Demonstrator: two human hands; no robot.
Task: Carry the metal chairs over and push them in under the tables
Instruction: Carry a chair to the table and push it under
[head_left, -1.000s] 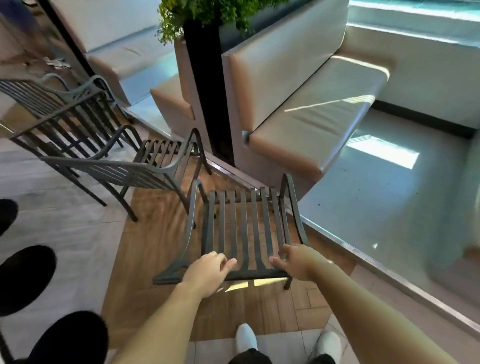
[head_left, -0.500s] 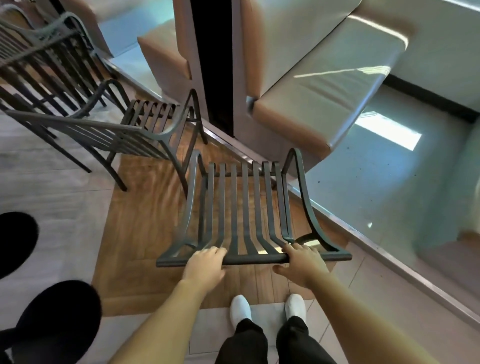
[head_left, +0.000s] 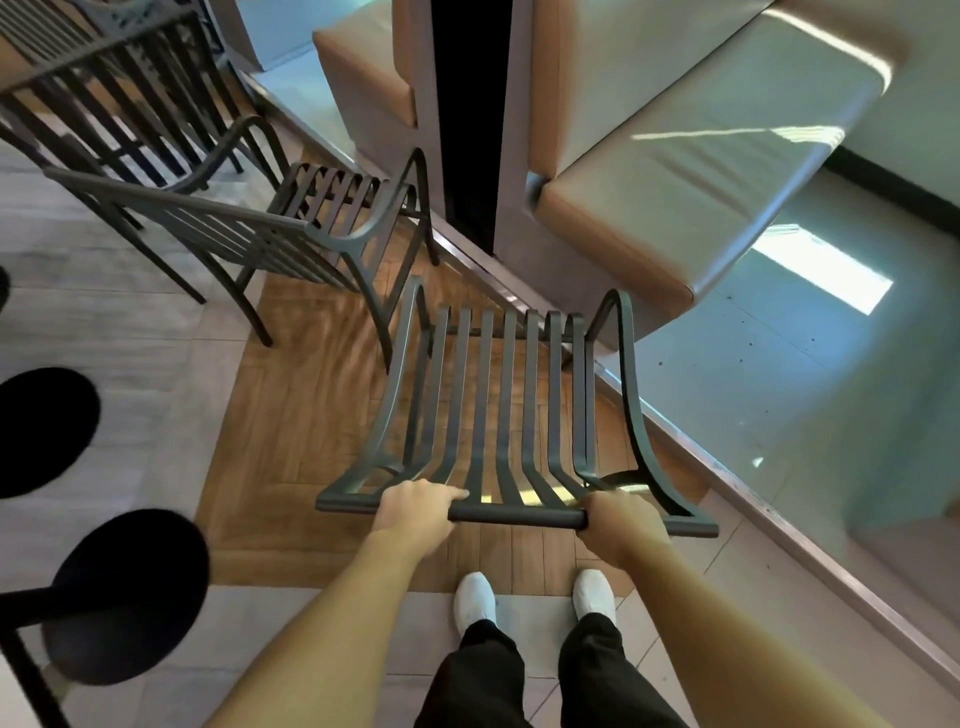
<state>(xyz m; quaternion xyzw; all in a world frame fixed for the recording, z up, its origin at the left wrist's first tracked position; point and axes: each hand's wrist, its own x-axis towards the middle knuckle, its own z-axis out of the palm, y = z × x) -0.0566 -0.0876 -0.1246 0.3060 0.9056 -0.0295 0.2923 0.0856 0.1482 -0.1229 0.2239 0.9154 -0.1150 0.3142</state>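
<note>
A dark metal slatted chair stands right in front of me, its back toward me and its seat pointing away. My left hand grips the top rail of the backrest left of centre. My right hand grips the same rail right of centre. The chair's legs are hidden under its seat, so whether it touches the floor cannot be told. A second metal chair stands to the upper left, and a third one is behind it at the top left.
A tan upholstered bench and a black planter column stand just beyond the chair. A raised floor edge runs diagonally on the right. Two black round stool seats sit at the lower left. My white shoes are below the chair.
Both hands closed round the backrest's top rail. The chair has come nearer to me and looms larger, and my view has tilted down.
</note>
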